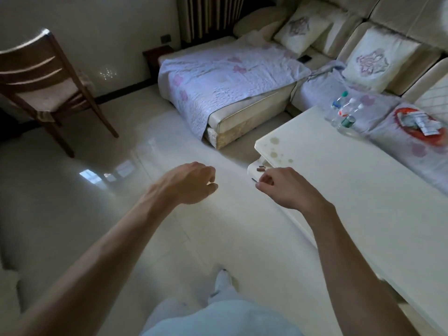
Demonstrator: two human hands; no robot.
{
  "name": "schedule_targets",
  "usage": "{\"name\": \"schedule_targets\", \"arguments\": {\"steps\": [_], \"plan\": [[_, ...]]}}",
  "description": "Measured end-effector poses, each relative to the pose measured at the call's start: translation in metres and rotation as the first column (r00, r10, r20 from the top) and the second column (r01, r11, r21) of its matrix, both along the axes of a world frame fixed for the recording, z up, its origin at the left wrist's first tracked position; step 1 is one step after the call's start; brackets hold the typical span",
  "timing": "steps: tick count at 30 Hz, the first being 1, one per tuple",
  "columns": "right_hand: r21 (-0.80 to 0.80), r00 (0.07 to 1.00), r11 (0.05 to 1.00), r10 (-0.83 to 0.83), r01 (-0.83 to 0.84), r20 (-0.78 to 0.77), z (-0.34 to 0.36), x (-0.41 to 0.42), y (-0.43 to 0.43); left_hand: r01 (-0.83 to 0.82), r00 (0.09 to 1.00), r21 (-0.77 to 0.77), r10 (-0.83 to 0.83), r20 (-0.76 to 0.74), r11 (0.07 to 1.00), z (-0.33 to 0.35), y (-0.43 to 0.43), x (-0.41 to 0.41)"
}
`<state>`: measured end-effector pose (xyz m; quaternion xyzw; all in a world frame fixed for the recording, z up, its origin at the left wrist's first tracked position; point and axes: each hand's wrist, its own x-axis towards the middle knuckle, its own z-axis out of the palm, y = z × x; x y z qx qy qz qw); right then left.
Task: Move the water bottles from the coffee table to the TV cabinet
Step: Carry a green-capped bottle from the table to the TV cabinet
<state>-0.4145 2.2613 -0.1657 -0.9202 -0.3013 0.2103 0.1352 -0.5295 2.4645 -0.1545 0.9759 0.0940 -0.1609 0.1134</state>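
Note:
Three clear plastic water bottles [344, 113] stand close together at the far edge of the cream coffee table [351, 180], on the right. One has a green cap, one an orange-red label, one a dark green label. My left hand [194, 184] hangs over the floor with its fingers loosely curled and nothing in it. My right hand [282, 186] hovers by the table's near left corner, fingers curled, also holding nothing. Both hands are far short of the bottles. No TV cabinet shows in this view.
A sofa with a lilac quilt [225, 76] and embroidered cushions [378, 60] runs behind the table. A red-rimmed tray of packets [419, 124] lies on the sofa. A wooden chair [46, 86] stands at the left. Small items [261, 169] sit on the table's lower ledge.

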Motion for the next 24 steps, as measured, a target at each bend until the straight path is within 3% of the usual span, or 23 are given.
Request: {"name": "schedule_targets", "arguments": {"steps": [7, 20, 24], "plan": [[0.000, 0.996, 0.997, -0.073, 0.073, -0.058, -0.003, 0.080, 0.015, 0.072, 0.990, -0.021, -0.074, -0.123, 0.997, -0.012, 0.017, 0.091], [-0.053, 0.974, 0.977, -0.212, 0.208, -0.074, -0.010, 0.237, 0.113, 0.200, 0.976, -0.088, -0.206, -0.064, 0.976, -0.029, 0.114, 0.292], [-0.064, 0.957, 0.959, -0.282, 0.277, -0.073, -0.006, 0.298, 0.146, 0.244, 0.970, -0.111, -0.243, 0.025, 0.963, -0.019, 0.157, 0.371]]}}
